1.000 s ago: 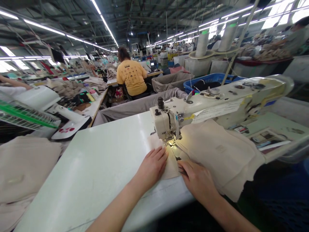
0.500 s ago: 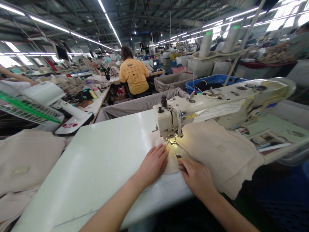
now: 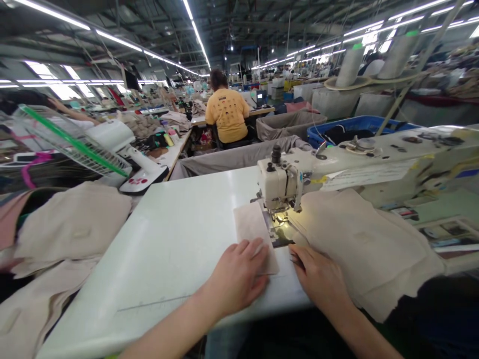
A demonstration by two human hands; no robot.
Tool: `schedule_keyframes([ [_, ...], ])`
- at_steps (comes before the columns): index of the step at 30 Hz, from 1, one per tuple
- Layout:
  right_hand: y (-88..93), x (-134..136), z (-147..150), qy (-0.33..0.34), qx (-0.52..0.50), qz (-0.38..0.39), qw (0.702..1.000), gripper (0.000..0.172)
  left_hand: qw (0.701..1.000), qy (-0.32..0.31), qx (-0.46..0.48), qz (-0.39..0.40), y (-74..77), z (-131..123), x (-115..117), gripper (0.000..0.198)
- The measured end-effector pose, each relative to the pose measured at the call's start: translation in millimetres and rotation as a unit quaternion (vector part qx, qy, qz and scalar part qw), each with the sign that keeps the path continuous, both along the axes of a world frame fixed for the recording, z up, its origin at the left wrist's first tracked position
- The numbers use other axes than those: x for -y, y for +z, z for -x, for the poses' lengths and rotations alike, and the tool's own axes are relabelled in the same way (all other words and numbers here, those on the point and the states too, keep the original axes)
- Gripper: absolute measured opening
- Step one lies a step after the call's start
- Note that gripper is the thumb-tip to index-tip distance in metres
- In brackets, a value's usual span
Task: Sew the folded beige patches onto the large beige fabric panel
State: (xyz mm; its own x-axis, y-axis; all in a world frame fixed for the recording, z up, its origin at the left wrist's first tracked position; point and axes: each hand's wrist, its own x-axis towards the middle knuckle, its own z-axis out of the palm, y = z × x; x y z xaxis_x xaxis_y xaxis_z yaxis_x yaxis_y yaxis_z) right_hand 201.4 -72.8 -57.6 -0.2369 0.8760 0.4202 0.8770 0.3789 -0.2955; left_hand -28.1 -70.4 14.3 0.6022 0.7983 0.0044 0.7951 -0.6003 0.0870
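My left hand (image 3: pixel 241 274) lies on a small beige fabric piece (image 3: pixel 251 222), fingers bent over its near end and thumb by the lower edge. This flat oblong piece rests on the table just left of the sewing machine's (image 3: pixel 279 187) lit presser foot (image 3: pixel 280 217). To the right, my right hand (image 3: pixel 320 274) is closed, thumb and fingertips pinched near the front of the metal needle plate (image 3: pixel 281 235); what sits between them is too small to make out. Beside that hand, a large beige cloth (image 3: pixel 359 239) spreads under the machine arm and hangs over the table edge.
The pale table (image 3: pixel 179 234) extends leftward. More beige cloth pieces (image 3: pixel 75 229) are heaped at its left, near a white fan (image 3: pixel 112 137) with a green rim. Behind stand a grey cloth-lined bin (image 3: pixel 228 159), a blue basket (image 3: pixel 346 122) and a seated person in yellow (image 3: pixel 226 114).
The small fabric piece has come out from the presser foot to the left, with my left hand on it. My right hand stays near the needle plate. The view has turned left.
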Motion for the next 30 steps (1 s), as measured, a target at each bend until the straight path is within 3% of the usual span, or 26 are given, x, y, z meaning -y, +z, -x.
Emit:
schedule_keyframes([
  [3,0.4,0.2,-0.3,0.001,0.004,0.002,1.000,0.029,0.998,0.006,-0.027,0.048,5.3,-10.7,5.1,0.041],
  [6,1.6,-0.3,-0.9,0.006,0.009,0.009,1.000,0.030,0.997,0.007,-0.049,0.055,5.0,-15.3,-4.5,0.033],
  [10,4.3,-0.3,-1.8,0.007,0.015,0.016,1.000,0.029,0.997,0.017,-0.057,0.055,4.5,-16.1,-17.0,0.031],
  [17,7.1,0.8,-1.8,0.007,0.014,0.022,1.000,0.027,0.997,0.023,-0.054,0.056,-0.7,-11.7,-17.3,0.032],
  [30,-16.2,-2.3,-1.4,0.031,-0.012,-0.025,0.999,0.031,0.996,0.055,-0.066,0.034,-4.1,-9.9,-22.7,0.030],
])
